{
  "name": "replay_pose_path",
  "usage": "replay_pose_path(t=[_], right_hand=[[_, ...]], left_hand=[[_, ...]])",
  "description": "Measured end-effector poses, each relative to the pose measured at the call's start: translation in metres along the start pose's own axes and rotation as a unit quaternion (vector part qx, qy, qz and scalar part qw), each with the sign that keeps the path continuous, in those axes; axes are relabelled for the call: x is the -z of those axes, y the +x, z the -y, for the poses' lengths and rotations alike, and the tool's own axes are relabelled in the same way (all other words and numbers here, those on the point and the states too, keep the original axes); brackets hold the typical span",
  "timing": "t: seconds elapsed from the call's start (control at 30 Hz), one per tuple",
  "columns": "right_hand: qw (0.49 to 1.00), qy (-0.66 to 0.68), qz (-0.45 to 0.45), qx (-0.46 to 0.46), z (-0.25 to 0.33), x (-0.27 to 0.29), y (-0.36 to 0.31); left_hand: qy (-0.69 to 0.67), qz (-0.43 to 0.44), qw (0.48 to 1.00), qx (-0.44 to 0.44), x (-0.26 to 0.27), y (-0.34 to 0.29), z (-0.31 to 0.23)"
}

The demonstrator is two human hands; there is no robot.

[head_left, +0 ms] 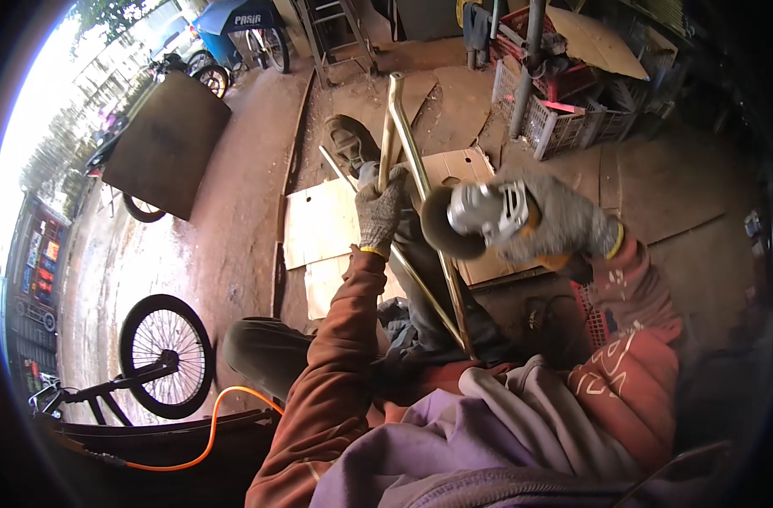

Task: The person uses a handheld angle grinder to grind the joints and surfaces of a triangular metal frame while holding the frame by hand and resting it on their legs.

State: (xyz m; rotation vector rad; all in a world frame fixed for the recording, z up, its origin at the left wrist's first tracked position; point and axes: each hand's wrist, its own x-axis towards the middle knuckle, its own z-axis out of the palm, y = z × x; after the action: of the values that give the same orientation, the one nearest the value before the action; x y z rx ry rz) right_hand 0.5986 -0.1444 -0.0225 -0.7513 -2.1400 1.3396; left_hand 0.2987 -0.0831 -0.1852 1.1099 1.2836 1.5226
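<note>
My left hand (pixel 380 207), in a grey knitted work glove, is closed around a tube of a shiny bare-metal frame (pixel 410 152), which looks like part of a bicycle frame. The frame leans over my legs, its upper end pointing away from me. My right hand (pixel 545 218), gloved too, is wrapped around an angle grinder (pixel 484 210) with a silver head and orange body. Its round disc (pixel 445 227) is against or very close to the right-hand tube; whether it touches I cannot tell.
Flattened cardboard (pixel 319 222) lies beneath my legs and shoe (pixel 350 142). Plastic crates (pixel 555 127) stand at the far right by a metal post (pixel 528 72). To the left are a bicycle wheel (pixel 166 357), an orange cord (pixel 217 415) and a brown board (pixel 170 144). A ladder (pixel 335 38) stands behind.
</note>
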Motion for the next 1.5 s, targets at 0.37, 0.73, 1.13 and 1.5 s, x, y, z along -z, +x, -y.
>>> replay_pose_path(t=[0.37, 0.73, 1.13, 1.5], right_hand=[[0.933, -0.353, -0.068, 0.002, 0.043, 0.007, 0.006], [0.934, -0.356, -0.025, 0.019, 0.068, 0.000, 0.008], [0.874, -0.453, 0.069, -0.162, 0.130, -0.024, 0.018], [0.845, -0.505, 0.081, -0.156, 0.155, -0.039, 0.031]], left_hand=[[0.007, -0.018, 0.999, -0.050, 0.004, 0.003, 0.016], [-0.032, 0.000, 0.999, -0.038, 0.000, 0.001, 0.017], [0.017, 0.011, 1.000, -0.016, 0.001, 0.001, 0.016], [0.065, -0.009, 0.996, -0.054, 0.000, 0.003, 0.019]])
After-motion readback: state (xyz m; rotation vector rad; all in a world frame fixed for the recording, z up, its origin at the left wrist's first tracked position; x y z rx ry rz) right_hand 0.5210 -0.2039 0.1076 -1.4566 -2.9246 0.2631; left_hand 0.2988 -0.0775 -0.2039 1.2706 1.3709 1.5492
